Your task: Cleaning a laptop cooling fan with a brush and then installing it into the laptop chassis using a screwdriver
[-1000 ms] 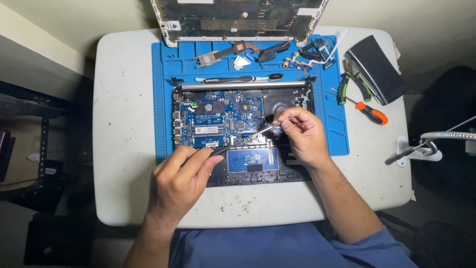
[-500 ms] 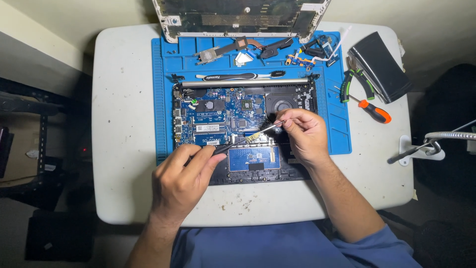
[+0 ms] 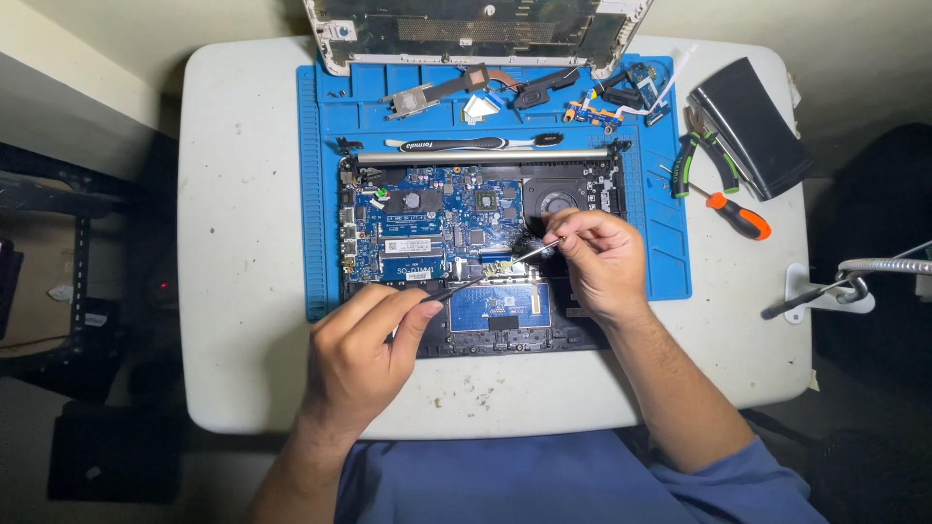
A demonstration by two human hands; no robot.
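head view: opened laptop base (image 3: pixel 476 257) lies on blue mat (image 3: pixel 320 194), tabletop (image 3: pixel 243 243). left hand (image 3: pixel 364 359) fingers pinch black tweezers (image 3: pixel 456 288) at base's front edge; right hand (image 3: pixel 602 262) fingers pinch metal tool (image 3: pixel 529 254) over base's centre.

We see a matt blue rubbery mat (image 3: pixel 325 194) on a scuffed white plastic table (image 3: pixel 243 243), a glossy blue circuit board (image 3: pixel 427 228), shiny metal tweezers (image 3: pixel 529 252), an orange plastic screwdriver (image 3: pixel 738 215) handle, and soft blue cloth sleeve (image 3: pixel 767 485).
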